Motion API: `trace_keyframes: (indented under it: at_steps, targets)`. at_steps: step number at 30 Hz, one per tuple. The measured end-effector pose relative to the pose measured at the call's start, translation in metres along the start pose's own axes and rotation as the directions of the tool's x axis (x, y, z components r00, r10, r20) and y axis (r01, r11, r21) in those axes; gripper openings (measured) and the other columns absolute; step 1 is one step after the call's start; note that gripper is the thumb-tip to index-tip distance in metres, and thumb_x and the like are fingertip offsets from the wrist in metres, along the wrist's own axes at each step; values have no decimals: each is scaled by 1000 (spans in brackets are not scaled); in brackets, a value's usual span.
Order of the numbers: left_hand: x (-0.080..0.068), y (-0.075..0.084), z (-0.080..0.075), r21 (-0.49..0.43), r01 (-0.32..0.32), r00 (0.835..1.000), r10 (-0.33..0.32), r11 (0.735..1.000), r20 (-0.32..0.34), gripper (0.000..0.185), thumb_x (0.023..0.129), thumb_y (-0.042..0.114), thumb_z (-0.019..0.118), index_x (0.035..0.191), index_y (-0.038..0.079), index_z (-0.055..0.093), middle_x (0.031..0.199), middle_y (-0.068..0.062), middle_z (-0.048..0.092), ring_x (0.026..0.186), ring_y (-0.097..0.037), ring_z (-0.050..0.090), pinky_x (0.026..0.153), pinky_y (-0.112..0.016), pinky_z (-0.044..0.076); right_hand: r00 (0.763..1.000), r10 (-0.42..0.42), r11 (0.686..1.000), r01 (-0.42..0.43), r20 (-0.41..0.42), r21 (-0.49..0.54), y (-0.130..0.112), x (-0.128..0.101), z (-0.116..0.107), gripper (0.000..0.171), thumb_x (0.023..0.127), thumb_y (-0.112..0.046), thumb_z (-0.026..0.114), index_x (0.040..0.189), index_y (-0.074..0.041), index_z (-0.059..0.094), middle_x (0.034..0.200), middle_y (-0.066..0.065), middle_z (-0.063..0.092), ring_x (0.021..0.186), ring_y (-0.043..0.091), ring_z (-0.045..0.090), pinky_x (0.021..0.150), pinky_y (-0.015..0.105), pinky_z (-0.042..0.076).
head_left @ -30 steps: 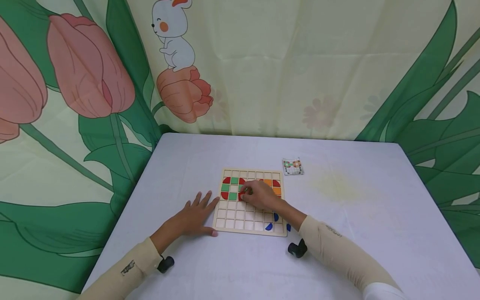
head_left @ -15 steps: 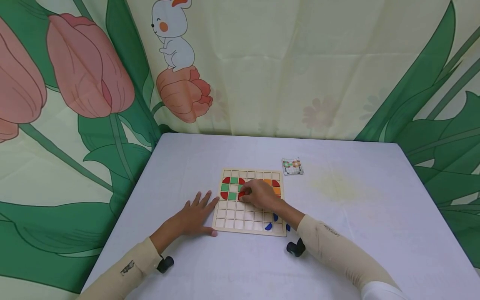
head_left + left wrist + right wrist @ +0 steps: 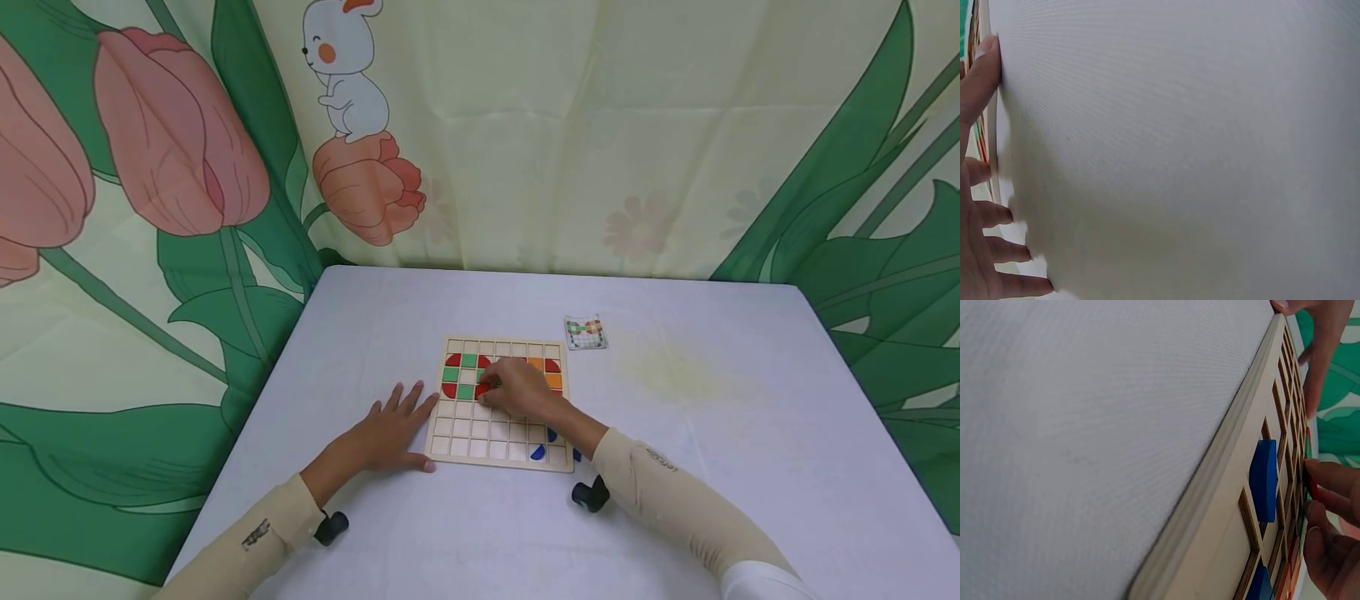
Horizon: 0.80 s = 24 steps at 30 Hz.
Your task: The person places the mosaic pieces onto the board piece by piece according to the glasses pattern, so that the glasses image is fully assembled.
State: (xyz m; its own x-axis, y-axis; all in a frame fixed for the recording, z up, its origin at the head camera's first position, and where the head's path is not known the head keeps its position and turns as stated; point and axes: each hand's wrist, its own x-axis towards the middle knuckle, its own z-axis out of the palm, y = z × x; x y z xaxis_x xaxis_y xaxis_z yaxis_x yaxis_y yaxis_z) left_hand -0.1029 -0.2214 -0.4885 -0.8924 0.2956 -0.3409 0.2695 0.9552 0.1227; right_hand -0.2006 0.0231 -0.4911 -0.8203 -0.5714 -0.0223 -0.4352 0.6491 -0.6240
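Observation:
A square wooden grid board (image 3: 480, 454) lies on the table with red, green and orange pieces set in its upper rows. My right hand (image 3: 519, 388) is over the middle of the board, its thumb and fingertips pinching a red rounded-corner piece (image 3: 1311, 485) at the lower right of the red-and-green ring. The hand hides the cells beneath it. My left hand (image 3: 390, 433) lies spread with straight fingers along the board's left side, forefinger and thumb right at the edge. In the left wrist view those fingers (image 3: 1007, 250) are fanned out over the cloth.
Blue half-round pieces (image 3: 537, 452) lie loose on the board's lower right, and one blue piece (image 3: 577, 455) sits just off its edge. A small pattern card (image 3: 585, 333) is beyond the upper right corner. White cloth covers the table (image 3: 712, 467); a printed curtain (image 3: 525, 167) hangs behind.
Both hands stay almost in place. My right fingers shift only slightly at the red piece; the board and the other pieces look the same.

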Motion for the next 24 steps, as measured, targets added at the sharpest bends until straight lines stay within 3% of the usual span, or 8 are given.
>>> trace_keyframes:
  at_steps: [17, 24]
  targets:
    - [2, 1, 0, 9, 10, 1000, -10, 1000, 17, 111, 76, 70, 72, 162, 22, 21, 169, -15, 14, 152, -50, 13, 110, -71, 31, 999, -7, 1000, 7, 36, 3, -1, -2, -5, 18, 90, -19, 76, 106, -11, 78, 101, 0, 73, 93, 15, 64, 81, 33, 54]
    - [3, 0, 2, 9, 15, 1000, -15, 1000, 12, 111, 75, 70, 73, 162, 22, 22, 169, -15, 14, 152, -50, 14, 110, -70, 31, 993, -86, 989, 76, 76, 127, 14, -13, -19, 21, 95, -22, 70, 113, -12, 74, 103, -3, 73, 94, 13, 64, 80, 30, 53]
